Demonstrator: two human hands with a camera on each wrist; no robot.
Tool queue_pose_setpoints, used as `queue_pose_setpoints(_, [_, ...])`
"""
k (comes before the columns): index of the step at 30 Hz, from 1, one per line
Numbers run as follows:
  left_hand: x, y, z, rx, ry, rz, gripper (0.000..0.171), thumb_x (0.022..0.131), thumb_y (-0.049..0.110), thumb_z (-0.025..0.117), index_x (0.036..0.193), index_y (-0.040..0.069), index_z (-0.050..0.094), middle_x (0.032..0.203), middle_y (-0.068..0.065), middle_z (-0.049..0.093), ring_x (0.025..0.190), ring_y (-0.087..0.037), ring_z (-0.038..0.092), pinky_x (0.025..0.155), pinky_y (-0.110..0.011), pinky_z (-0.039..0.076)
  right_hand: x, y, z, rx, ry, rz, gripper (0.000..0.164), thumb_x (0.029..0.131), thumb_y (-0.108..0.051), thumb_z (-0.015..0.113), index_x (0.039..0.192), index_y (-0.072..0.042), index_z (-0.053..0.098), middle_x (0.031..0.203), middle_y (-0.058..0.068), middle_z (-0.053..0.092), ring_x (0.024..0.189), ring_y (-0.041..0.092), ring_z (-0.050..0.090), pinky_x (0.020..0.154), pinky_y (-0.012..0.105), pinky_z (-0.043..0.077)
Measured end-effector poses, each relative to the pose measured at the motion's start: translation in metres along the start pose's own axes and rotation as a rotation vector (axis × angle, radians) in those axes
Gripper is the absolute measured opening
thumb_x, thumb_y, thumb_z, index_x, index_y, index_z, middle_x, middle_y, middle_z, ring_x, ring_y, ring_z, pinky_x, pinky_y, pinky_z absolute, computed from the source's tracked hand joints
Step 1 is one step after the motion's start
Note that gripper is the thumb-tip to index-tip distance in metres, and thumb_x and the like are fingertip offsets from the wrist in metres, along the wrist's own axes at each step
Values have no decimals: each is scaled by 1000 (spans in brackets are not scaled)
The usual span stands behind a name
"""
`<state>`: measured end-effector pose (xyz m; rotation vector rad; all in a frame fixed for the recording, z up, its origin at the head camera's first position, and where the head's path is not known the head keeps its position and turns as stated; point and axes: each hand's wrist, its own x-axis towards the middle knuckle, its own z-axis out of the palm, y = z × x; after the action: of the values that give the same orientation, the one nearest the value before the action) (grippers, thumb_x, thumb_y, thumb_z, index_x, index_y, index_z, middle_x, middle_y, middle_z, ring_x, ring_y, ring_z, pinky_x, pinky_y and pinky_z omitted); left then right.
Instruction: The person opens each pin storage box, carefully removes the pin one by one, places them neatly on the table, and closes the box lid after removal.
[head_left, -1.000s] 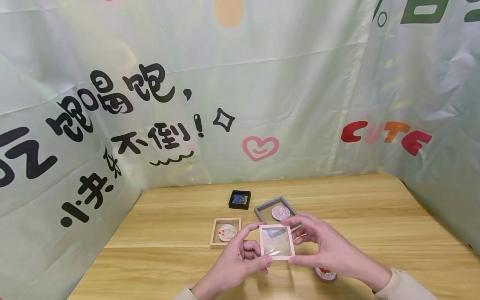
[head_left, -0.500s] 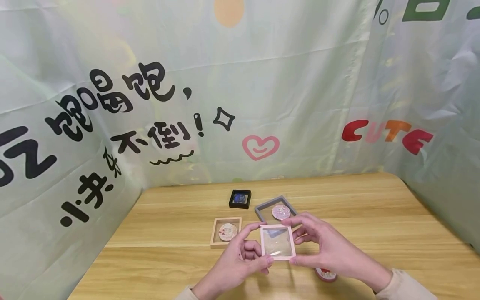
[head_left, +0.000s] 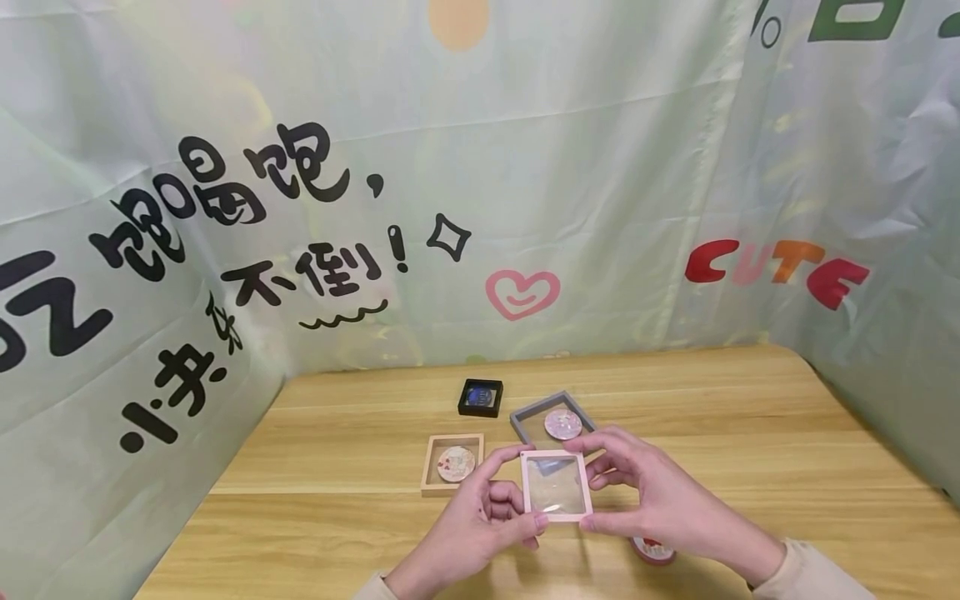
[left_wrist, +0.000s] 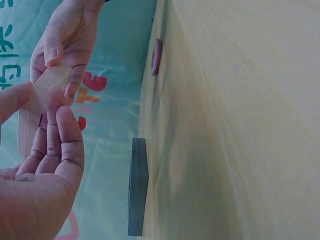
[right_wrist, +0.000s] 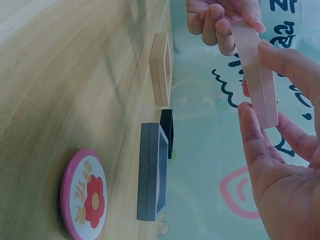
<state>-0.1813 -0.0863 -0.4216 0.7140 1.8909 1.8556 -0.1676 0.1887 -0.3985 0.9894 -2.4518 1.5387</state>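
A pink square display frame (head_left: pixel 557 486) with clear film across it is held up above the table. My left hand (head_left: pixel 491 508) pinches its left side, thumb at the lower corner and index finger at the top. On the opposite side, my right hand (head_left: pixel 637 487) grips it between thumb and index finger, the other fingers curled behind. The right wrist view shows the frame's pink edge (right_wrist: pixel 256 75) tilted between both hands. Beneath my right hand lies a round badge (right_wrist: pixel 85 195) with a pink rim and a red flower, partly hidden in the head view.
A grey frame (head_left: pixel 528 414) with a round purple badge (head_left: pixel 562 424) lies just beyond the hands. Left of it sits a beige frame (head_left: pixel 429 467) with a cream badge (head_left: pixel 456 464). Farther back is a black frame (head_left: pixel 462 400). A printed curtain (head_left: pixel 600 183) surrounds the wooden table (head_left: pixel 300 467).
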Motion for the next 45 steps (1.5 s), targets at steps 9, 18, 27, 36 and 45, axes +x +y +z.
queue_pose_setpoints(9, [-2, 1, 0, 4, 0, 9, 75, 97, 9, 78, 160, 23, 41, 88, 3, 71, 72, -7, 73, 76, -24, 65, 0, 0, 1, -31, -1, 0, 64, 87, -28, 92, 142, -17, 61, 131, 7, 65, 101, 7, 71, 90, 26, 64])
queue_pose_setpoints(18, [0, 3, 2, 12, -8, 6, 73, 98, 12, 78, 160, 27, 41, 89, 2, 71, 73, -7, 74, 78, -24, 64, -2, -2, 0, -145, 36, -8, 68, 83, -28, 95, 142, -26, 62, 130, -3, 67, 104, 3, 66, 86, 27, 63])
queue_pose_setpoints(27, [2, 3, 4, 32, -9, 14, 74, 98, 13, 78, 160, 25, 41, 90, 0, 73, 73, -7, 74, 80, -26, 65, 0, -7, 1, -330, 59, -17, 68, 82, -44, 94, 141, -34, 63, 132, -15, 65, 108, 1, 58, 85, 27, 55])
queue_pose_setpoints(36, [7, 2, 7, 34, -15, 34, 75, 97, 11, 79, 160, 28, 43, 90, -2, 72, 72, -8, 75, 76, -27, 66, 4, -13, -2, -412, 6, 27, 75, 81, -46, 94, 147, -35, 59, 137, -10, 61, 117, 10, 60, 94, 41, 60])
queue_pose_setpoints(45, [7, 3, 9, 34, -24, 23, 76, 97, 12, 79, 161, 28, 40, 88, 3, 71, 72, -7, 74, 78, -25, 65, 5, -11, -3, -440, 6, 17, 73, 77, -38, 98, 141, -31, 64, 135, -9, 60, 120, 11, 61, 93, 41, 61])
